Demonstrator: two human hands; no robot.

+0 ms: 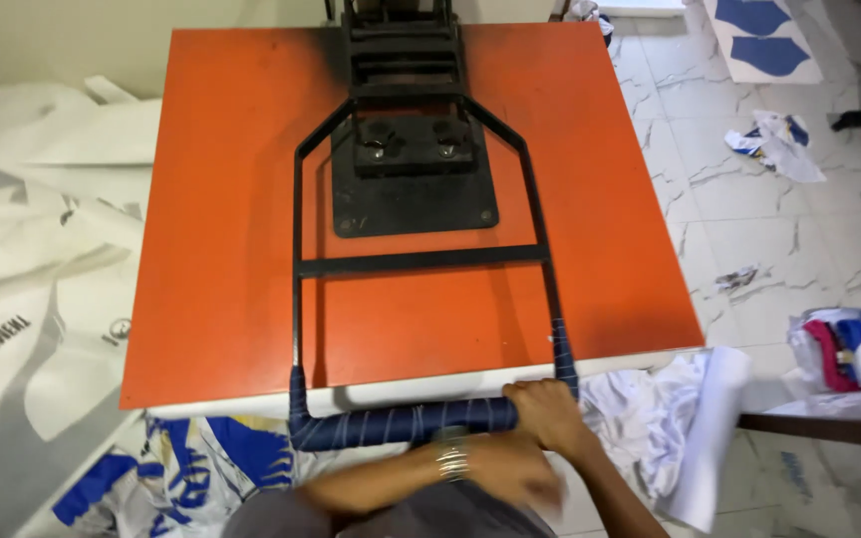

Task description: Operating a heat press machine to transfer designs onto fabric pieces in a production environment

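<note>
Fingers (540,399) of the right hand (550,416) wrap closed around the tape-wound handle (406,423) at the orange press plate's (221,249) near edge, while the blurred left hand (510,470), grip indeterminate, risks slippage or pinching.

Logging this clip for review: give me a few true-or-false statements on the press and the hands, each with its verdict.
1. The large orange flat metal press plate is lowered shut. True.
2. The right hand grips the blue wrapped handle bar. True.
3. The left hand rests on the floor. False: it is blurred, just below the bar near the right hand.
4. The black metal lever frame is folded off the plate. False: it lies across the plate's top.
5. White paper sheets lie left of the press. True.
</note>
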